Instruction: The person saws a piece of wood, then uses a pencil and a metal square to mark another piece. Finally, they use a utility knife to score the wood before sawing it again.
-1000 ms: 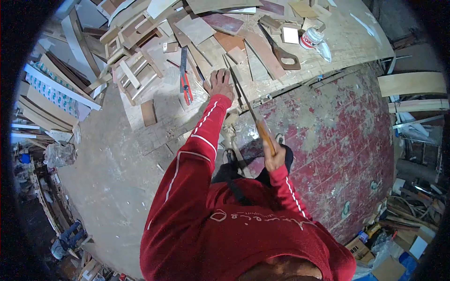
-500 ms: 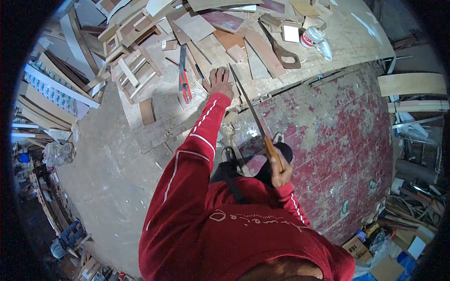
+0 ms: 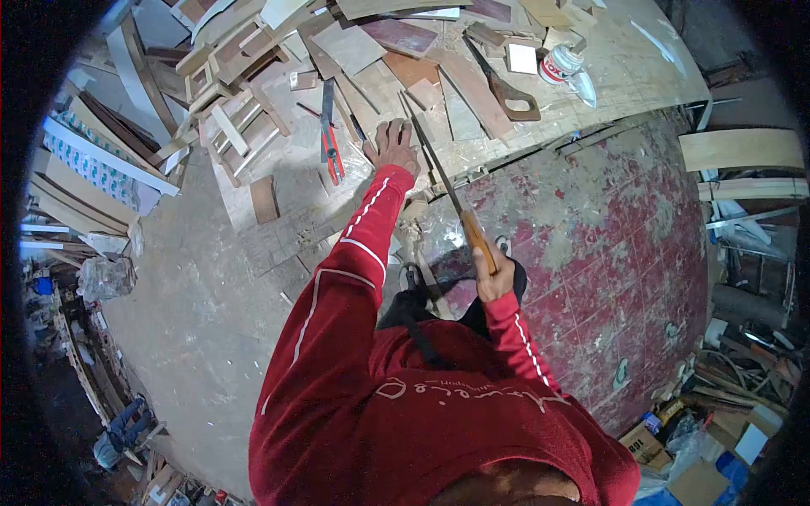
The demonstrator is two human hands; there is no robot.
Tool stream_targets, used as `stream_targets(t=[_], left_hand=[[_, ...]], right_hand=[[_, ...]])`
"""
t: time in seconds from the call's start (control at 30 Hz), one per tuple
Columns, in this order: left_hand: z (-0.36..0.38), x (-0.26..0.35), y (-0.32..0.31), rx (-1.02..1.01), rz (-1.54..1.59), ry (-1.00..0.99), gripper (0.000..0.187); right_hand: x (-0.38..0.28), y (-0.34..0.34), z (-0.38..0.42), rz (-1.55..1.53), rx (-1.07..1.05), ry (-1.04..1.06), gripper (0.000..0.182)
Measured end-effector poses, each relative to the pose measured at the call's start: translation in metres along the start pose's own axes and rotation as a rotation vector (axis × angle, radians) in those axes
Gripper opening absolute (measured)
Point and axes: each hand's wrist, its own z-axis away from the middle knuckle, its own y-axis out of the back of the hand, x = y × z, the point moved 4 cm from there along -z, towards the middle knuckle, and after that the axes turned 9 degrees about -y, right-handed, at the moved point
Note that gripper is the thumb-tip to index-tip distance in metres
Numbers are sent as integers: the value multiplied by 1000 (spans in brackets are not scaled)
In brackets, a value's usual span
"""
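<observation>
The right hand (image 3: 494,281) grips a saw (image 3: 472,232); the left hand (image 3: 393,150) (fingers slightly apart) lies on the workbench (image 3: 637,84).

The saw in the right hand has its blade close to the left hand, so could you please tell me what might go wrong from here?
The blade of the saw in the right hand runs close beside the left hand, which is bare; a slip might cut its fingers.

Loose wood pieces lie around the blade's tip, so it could catch on or knock one.
</observation>
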Motion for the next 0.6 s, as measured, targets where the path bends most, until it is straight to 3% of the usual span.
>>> stream_targets(t=[0.07,0.13,0.2,0.27,0.43,0.53,0.57,0.6], left_hand=[[-2,0,-2,-5,33,29,60],[-2,0,-2,-8,33,22,60],[3,0,-2,-19,31,15,60],[0,1,1,-2,1,-7,60],[-2,1,-1,-15,22,3,61],[2,0,0,-29,36,-1,62],[0,1,1,-22,17,-3,62],[0,2,1,-16,-4,-4,63]], right_hand=[[13,7,21,13,17,28,38],[28,14,38,-189,173,310,38],[23,18,45,-178,161,231,38],[11,5,15,-34,-13,-95,39],[18,12,33,-120,133,185,38],[8,19,42,-141,128,212,39],[15,12,31,-148,65,25,39],[13,10,24,-147,65,24,39]])
